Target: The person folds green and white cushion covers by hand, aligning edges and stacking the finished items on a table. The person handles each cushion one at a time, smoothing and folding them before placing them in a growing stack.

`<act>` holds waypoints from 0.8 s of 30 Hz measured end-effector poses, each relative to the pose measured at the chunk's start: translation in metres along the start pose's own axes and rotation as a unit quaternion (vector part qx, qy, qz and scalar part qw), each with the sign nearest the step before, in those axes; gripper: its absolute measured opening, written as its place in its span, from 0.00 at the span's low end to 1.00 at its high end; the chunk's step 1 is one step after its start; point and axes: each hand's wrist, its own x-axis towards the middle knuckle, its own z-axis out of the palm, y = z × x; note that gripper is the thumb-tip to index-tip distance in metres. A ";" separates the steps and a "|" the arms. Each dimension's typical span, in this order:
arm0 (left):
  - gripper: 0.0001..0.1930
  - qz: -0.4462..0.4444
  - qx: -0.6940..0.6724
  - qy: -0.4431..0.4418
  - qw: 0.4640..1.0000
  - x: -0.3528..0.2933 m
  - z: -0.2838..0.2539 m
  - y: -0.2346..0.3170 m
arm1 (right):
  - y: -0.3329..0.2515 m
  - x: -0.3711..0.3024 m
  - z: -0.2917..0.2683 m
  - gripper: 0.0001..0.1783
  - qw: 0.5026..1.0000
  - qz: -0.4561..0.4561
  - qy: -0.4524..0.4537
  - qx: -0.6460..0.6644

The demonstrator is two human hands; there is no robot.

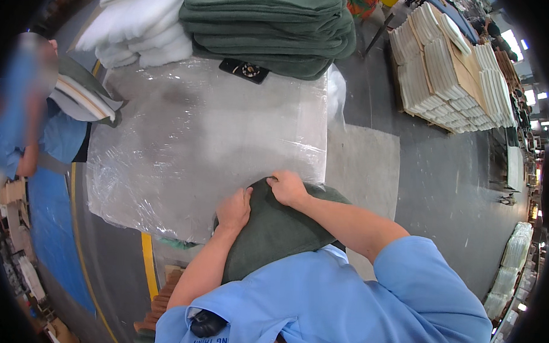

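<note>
A dark green fabric cushion cover (278,235) lies against my body, its far edge resting over the near side of a table wrapped in clear plastic (215,133). My left hand (234,209) grips its edge on the left, thumb on top. A little to the right and farther away, my right hand (287,187) pinches the same edge at a corner. Whatever is inside the cover is hidden. Toward the far side of the table stands a stack of folded dark green covers (264,26), with a black phone (244,70) in front of it.
White padding (143,25) is heaped at the far left of the table. At the left a person in blue (32,102) holds green and white cushion pieces (86,95). A pallet of stacked pale pads (447,72) stands on the floor at right.
</note>
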 end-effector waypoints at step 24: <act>0.20 0.112 -0.135 -0.053 0.983 -0.101 -0.102 -0.033 | 0.007 -0.064 -0.166 0.38 0.949 -0.111 -0.292 0.038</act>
